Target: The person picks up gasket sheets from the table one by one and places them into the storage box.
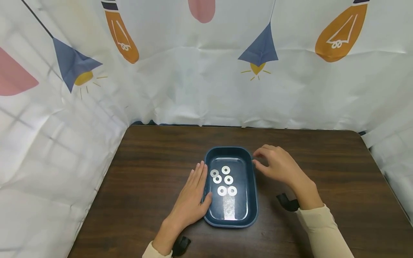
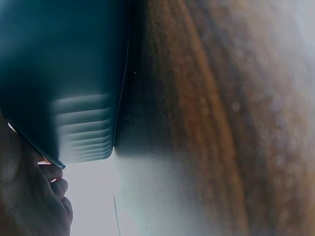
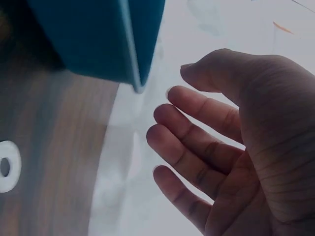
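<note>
A dark blue rectangular tray (image 1: 242, 211) stands on the table with several flat white washers (image 1: 228, 180) lying in it; two of these overlap at the left. My left hand (image 1: 190, 199) lies along the tray's left side, fingers straight, the thumb over the rim. Beside the tray's upper right edge is my right hand (image 1: 277, 165), its fingers loosely bent and holding nothing in the right wrist view. That view also has a white washer (image 3: 7, 166) at its left edge, against the brown table surface. The left wrist view has the tray's ribbed outer wall (image 2: 83, 123) close up.
The dark wood-grain table (image 1: 155, 161) extends around the tray. White printed cloth (image 1: 200, 86) hangs behind the table and at both sides. Black straps (image 1: 287, 202) are by both wrists.
</note>
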Motion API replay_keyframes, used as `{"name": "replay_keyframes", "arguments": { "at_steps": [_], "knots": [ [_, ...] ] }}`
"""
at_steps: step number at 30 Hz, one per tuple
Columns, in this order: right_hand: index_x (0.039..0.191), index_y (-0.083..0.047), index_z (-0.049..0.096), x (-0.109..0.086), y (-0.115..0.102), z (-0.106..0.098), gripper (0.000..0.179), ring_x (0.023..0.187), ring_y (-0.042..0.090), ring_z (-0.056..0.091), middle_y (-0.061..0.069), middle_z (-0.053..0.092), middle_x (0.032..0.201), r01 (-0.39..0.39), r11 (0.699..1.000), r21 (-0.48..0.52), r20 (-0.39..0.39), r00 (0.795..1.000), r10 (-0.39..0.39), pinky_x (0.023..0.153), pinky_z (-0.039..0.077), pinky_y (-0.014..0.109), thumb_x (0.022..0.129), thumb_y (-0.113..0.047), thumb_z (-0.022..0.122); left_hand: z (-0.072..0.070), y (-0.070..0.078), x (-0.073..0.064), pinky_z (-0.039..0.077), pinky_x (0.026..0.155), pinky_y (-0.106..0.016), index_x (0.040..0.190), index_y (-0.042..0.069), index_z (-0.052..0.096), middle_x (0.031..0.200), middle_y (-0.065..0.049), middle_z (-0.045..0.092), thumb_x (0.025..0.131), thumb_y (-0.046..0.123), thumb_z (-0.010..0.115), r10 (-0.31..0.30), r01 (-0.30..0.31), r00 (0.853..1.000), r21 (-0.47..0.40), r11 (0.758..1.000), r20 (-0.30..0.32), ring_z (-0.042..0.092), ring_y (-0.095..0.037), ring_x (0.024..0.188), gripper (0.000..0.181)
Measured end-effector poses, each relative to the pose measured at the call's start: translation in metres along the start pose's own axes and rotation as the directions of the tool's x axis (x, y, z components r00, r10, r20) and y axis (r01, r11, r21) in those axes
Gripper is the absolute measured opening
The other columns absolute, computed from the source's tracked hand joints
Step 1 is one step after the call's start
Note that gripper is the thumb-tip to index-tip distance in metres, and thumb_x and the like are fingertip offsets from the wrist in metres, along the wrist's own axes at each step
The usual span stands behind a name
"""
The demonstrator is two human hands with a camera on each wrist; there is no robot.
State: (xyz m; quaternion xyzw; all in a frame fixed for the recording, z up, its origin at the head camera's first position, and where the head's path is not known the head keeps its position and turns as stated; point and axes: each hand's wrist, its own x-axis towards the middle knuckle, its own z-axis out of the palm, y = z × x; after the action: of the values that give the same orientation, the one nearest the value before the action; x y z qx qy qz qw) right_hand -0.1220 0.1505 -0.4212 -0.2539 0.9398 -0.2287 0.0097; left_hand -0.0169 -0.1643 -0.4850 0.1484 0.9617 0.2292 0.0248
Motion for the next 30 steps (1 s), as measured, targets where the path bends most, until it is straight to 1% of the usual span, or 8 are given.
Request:
{"name": "replay_keyframes", "arguments": {
  "at_steps": [1, 11, 16, 19, 21, 24, 27, 30],
  "knots": [
    [0.112, -0.007, 0.078, -0.003, 0.002, 0.001, 0.021, 0.097, 0.024, 0.075, 0.007, 0.078, 0.108, -0.016, 1.0, 0.0, 0.005, 1.0, 0.016, 0.089, 0.064, 0.05, 0.095, -0.019, 0.075, 0.0, 0.0, 0.0, 0.014, 0.138, -0.043, 0.172, 0.016, 0.009, 0.182, -0.004, 0.008, 0.103, 0.034, 0.061, 0.003, -0.003, 1.0, -0.003, 1.0, -0.001, -0.002, -0.013, 0.168, 0.088],
    [0.115, -0.004, 0.077, -0.033, 0.028, 0.017, 0.025, 0.101, 0.031, 0.074, 0.012, 0.077, 0.112, -0.117, 0.993, -0.02, -0.013, 0.993, 0.117, 0.092, 0.06, 0.056, 0.095, -0.018, 0.075, 0.004, 0.003, 0.004, 0.018, 0.137, -0.047, 0.172, 0.016, 0.01, 0.182, -0.003, 0.008, 0.102, 0.035, 0.061, 0.006, -0.006, 1.0, -0.017, 1.0, 0.004, 0.001, -0.015, 0.169, 0.088],
    [0.117, -0.003, 0.076, -0.042, 0.036, 0.023, 0.028, 0.107, 0.038, 0.072, 0.016, 0.075, 0.116, -0.181, 0.983, -0.034, -0.03, 0.983, 0.18, 0.098, 0.054, 0.064, 0.094, -0.02, 0.076, 0.006, 0.004, 0.005, 0.02, 0.136, -0.05, 0.172, 0.014, 0.011, 0.182, -0.005, 0.008, 0.102, 0.033, 0.063, 0.014, -0.014, 1.0, -0.027, 1.0, -0.002, 0.005, -0.02, 0.169, 0.089],
    [0.118, -0.003, 0.075, -0.044, 0.039, 0.027, 0.03, 0.107, 0.039, 0.071, 0.017, 0.074, 0.117, -0.21, 0.977, -0.048, -0.035, 0.977, 0.209, 0.099, 0.053, 0.065, 0.094, -0.021, 0.076, 0.007, 0.003, 0.005, 0.019, 0.137, -0.05, 0.172, 0.015, 0.01, 0.182, -0.004, 0.007, 0.102, 0.034, 0.063, 0.017, -0.017, 1.0, -0.027, 0.999, -0.004, 0.005, -0.02, 0.169, 0.089],
    [0.118, -0.002, 0.075, -0.044, 0.039, 0.029, 0.031, 0.107, 0.039, 0.07, 0.018, 0.074, 0.117, -0.219, 0.974, -0.053, -0.037, 0.976, 0.217, 0.098, 0.053, 0.065, 0.094, -0.022, 0.077, 0.008, 0.003, 0.005, 0.016, 0.138, -0.046, 0.172, 0.014, 0.011, 0.182, -0.005, 0.008, 0.102, 0.033, 0.063, 0.019, -0.02, 1.0, -0.022, 1.0, -0.013, 0.005, -0.021, 0.169, 0.089],
    [0.118, -0.003, 0.075, -0.042, 0.039, 0.033, 0.032, 0.108, 0.039, 0.07, 0.018, 0.073, 0.118, -0.219, 0.974, -0.058, -0.043, 0.975, 0.216, 0.098, 0.054, 0.064, 0.093, -0.023, 0.078, 0.006, 0.001, 0.003, 0.004, 0.138, -0.033, 0.171, 0.014, 0.012, 0.181, -0.005, 0.009, 0.101, 0.032, 0.065, 0.019, -0.019, 0.999, -0.018, 1.0, -0.028, 0.006, -0.021, 0.169, 0.09],
    [0.117, -0.003, 0.075, -0.041, 0.039, 0.036, 0.031, 0.108, 0.038, 0.07, 0.017, 0.074, 0.118, -0.216, 0.975, -0.052, -0.038, 0.976, 0.214, 0.097, 0.054, 0.063, 0.093, -0.023, 0.078, 0.004, 0.0, 0.002, -0.008, 0.134, -0.021, 0.171, 0.013, 0.014, 0.181, -0.005, 0.01, 0.101, 0.031, 0.067, 0.013, -0.014, 0.999, -0.026, 1.0, -0.033, 0.007, -0.021, 0.169, 0.09],
    [0.116, -0.005, 0.076, -0.041, 0.039, 0.038, 0.03, 0.106, 0.036, 0.07, 0.016, 0.074, 0.116, -0.225, 0.973, -0.055, -0.03, 0.974, 0.223, 0.096, 0.055, 0.061, 0.092, -0.023, 0.079, 0.003, 0.0, 0.002, -0.01, 0.132, -0.019, 0.171, 0.013, 0.014, 0.181, -0.005, 0.01, 0.101, 0.032, 0.066, 0.014, -0.014, 1.0, -0.023, 1.0, -0.022, 0.007, -0.022, 0.169, 0.089]
  ]
}}
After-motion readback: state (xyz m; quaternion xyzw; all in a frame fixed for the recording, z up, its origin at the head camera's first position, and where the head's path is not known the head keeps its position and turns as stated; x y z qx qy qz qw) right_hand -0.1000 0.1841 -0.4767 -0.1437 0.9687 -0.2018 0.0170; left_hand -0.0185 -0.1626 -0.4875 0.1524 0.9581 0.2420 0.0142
